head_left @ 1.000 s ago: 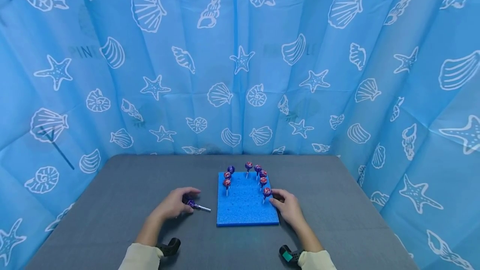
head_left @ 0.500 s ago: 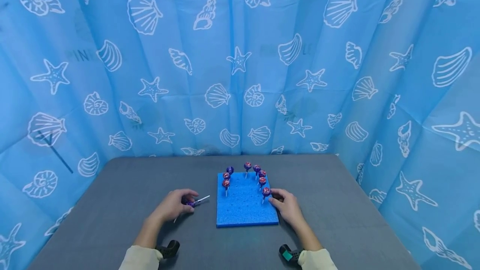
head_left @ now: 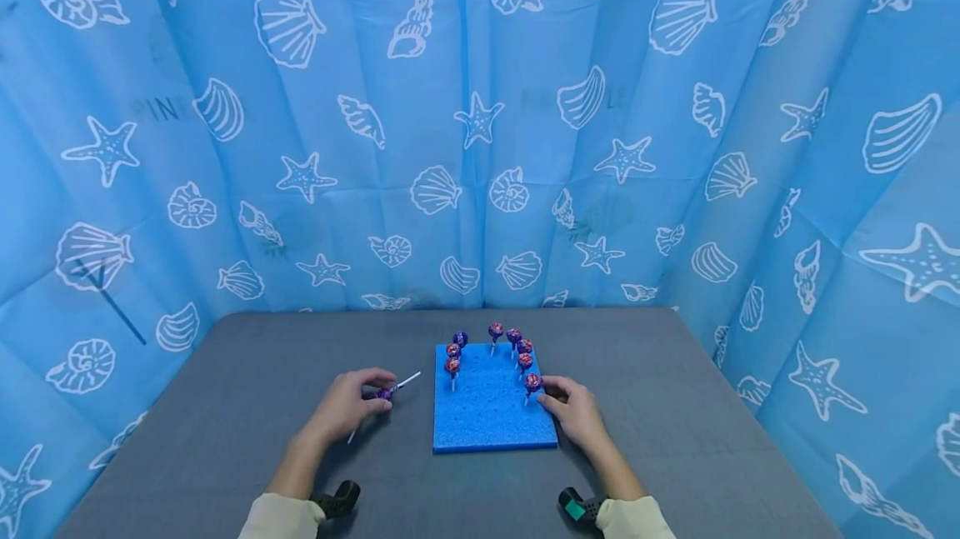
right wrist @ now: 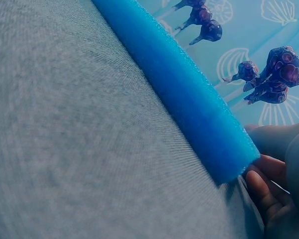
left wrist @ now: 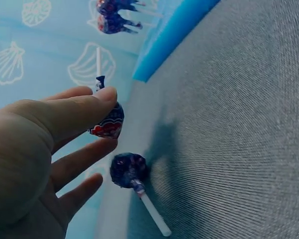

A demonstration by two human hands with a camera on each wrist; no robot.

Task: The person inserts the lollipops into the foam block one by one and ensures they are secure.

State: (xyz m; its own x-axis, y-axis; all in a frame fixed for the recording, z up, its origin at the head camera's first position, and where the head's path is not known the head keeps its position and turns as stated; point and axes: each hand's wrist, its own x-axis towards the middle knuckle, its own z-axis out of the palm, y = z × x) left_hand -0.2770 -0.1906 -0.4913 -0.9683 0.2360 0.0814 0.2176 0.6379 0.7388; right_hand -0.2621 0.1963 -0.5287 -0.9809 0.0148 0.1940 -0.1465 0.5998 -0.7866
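Note:
A blue foam board [head_left: 491,422] lies on the grey table [head_left: 675,406], with several purple-and-red lollipops [head_left: 525,360] standing in its far half. My left hand [head_left: 375,396] is left of the board and pinches one lollipop [head_left: 384,393] by its head, stick slanting up to the right. In the left wrist view that lollipop [left wrist: 108,123] sits between thumb and fingers, above a second lollipop [left wrist: 128,169] lying on the table. My right hand [head_left: 558,397] rests against the board's right edge beside the nearest standing lollipop [head_left: 533,382]; its fingers [right wrist: 268,199] touch the foam edge [right wrist: 189,104].
A blue curtain [head_left: 480,147] printed with shells and starfish closes in the table on the back and both sides. Black wrist devices [head_left: 337,496] sit by my sleeves near the front edge. Bare grey tabletop spreads left and right of the board.
My left hand has raised its lollipop off the table, and the stick has swung from pointing right and down to pointing up and right. My right hand has stayed at the board's edge.

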